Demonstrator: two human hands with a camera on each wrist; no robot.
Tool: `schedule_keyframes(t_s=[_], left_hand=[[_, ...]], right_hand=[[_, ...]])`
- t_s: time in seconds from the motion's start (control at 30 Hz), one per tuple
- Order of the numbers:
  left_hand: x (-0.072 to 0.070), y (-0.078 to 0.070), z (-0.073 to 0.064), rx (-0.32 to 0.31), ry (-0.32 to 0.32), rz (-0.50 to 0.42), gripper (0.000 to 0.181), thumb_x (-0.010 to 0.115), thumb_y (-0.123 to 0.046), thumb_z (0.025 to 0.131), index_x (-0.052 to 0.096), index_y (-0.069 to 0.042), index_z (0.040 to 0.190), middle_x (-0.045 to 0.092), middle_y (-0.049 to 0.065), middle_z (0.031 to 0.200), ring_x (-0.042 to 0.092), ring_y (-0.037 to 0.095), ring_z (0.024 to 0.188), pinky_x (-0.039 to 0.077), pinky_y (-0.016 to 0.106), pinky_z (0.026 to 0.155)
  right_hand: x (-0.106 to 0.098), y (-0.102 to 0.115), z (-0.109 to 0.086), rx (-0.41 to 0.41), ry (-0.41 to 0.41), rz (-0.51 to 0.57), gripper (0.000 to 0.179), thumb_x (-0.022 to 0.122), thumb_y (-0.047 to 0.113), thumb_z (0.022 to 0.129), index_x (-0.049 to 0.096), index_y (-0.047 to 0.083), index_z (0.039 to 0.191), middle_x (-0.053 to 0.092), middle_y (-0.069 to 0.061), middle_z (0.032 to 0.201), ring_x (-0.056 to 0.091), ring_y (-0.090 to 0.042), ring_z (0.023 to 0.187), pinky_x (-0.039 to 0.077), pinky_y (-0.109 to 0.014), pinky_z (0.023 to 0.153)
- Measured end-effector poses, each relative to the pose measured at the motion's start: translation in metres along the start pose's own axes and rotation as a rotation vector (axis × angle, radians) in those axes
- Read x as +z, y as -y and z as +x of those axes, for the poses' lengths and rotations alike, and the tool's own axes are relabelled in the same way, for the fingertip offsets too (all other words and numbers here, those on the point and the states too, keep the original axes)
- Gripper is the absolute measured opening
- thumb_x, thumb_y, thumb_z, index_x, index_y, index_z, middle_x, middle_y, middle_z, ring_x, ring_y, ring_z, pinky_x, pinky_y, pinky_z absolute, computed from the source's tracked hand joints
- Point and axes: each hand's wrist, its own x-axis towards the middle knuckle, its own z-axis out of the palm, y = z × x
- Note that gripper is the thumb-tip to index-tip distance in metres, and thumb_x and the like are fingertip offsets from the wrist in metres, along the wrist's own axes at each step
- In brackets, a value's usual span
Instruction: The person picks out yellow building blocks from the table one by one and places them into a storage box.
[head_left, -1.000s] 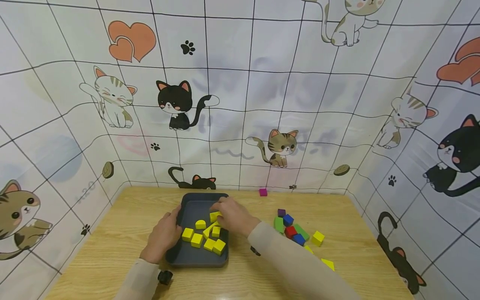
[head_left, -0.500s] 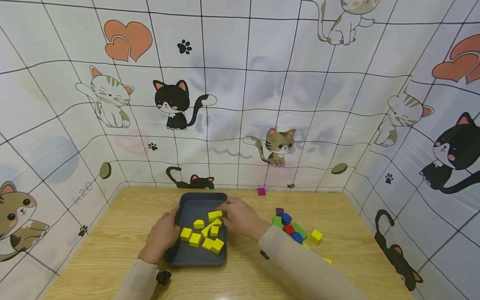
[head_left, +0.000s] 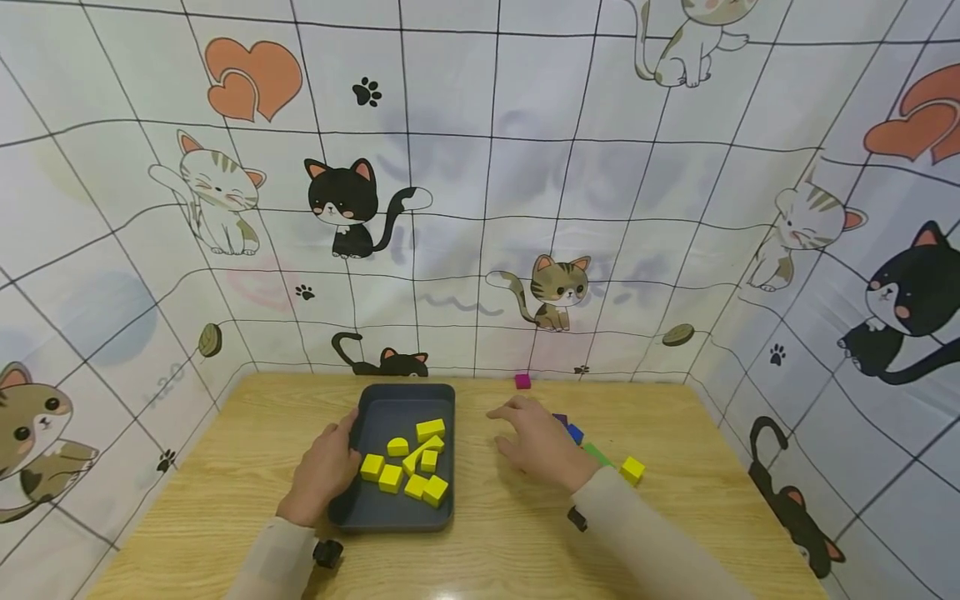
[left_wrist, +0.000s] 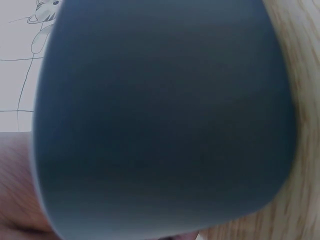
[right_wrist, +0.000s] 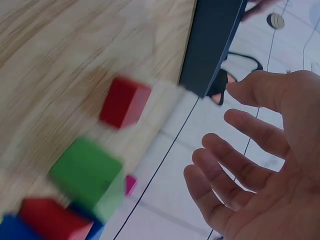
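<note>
My left hand (head_left: pixel 322 471) holds the left side of a dark grey tray (head_left: pixel 405 521), its thumb at the rim. Inside the tray lie several yellow blocks (head_left: pixel 390 479), among them cubes, a rounded piece and a triangular one. In the left wrist view the tray's wall (left_wrist: pixel 165 110) fills most of the frame and hides the fingers. Over the table right of the tray is my right hand (head_left: pixel 536 442), its fingers loosely bent with nothing in them. Near it, the right wrist view shows a red block (right_wrist: pixel 125 101) and a green block (right_wrist: pixel 87 170).
Right of my right hand a yellow cube (head_left: pixel 632 471) sits on the wooden table (head_left: pixel 495 533), beside a green block (head_left: pixel 597 454) and a blue block (head_left: pixel 575 433). A magenta block (head_left: pixel 522 382) lies at the back edge, before a cat-patterned cloth (head_left: pixel 450 250). My forearm covers part of the loose pile.
My right hand has let go of a yellow block in the tray, lifted off and moved right towards the coloured blocks. The left hand stays at the tray's side.
</note>
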Motion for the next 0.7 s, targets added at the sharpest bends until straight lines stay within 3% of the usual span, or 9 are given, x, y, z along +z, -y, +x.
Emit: schedule_keyframes(t_s=[0.17, 0.4, 0.7], left_hand=[[0.001, 0.000, 0.000, -0.004, 0.006, -0.001, 0.077, 0.061, -0.001, 0.103, 0.043, 0.000, 0.178, 0.066, 0.038, 0.151, 0.066, 0.034, 0.092, 0.055, 0.046, 0.071], [0.003, 0.002, 0.001, 0.003, 0.011, 0.002, 0.077, 0.061, -0.001, 0.104, 0.041, 0.000, 0.178, 0.066, 0.038, 0.150, 0.065, 0.033, 0.089, 0.055, 0.046, 0.071], [0.005, 0.003, 0.004, 0.000, 0.010, 0.019, 0.078, 0.061, -0.003, 0.103, 0.041, -0.001, 0.179, 0.066, 0.037, 0.151, 0.070, 0.037, 0.098, 0.060, 0.053, 0.077]], right_hand=[[-0.012, -0.020, -0.020, 0.091, -0.024, -0.005, 0.041, 0.084, 0.021, 0.106, 0.081, 0.015, 0.146, 0.075, -0.010, 0.147, 0.068, -0.037, 0.142, 0.066, -0.058, 0.107], [-0.030, -0.051, -0.045, 0.157, -0.050, 0.007, 0.041, 0.088, 0.018, 0.103, 0.082, 0.011, 0.143, 0.077, -0.013, 0.140, 0.073, -0.035, 0.127, 0.068, -0.056, 0.103], [-0.044, -0.085, -0.078, 0.279, -0.035, 0.029, 0.044, 0.084, 0.022, 0.106, 0.079, 0.010, 0.149, 0.073, -0.016, 0.149, 0.068, -0.045, 0.143, 0.058, -0.070, 0.118]])
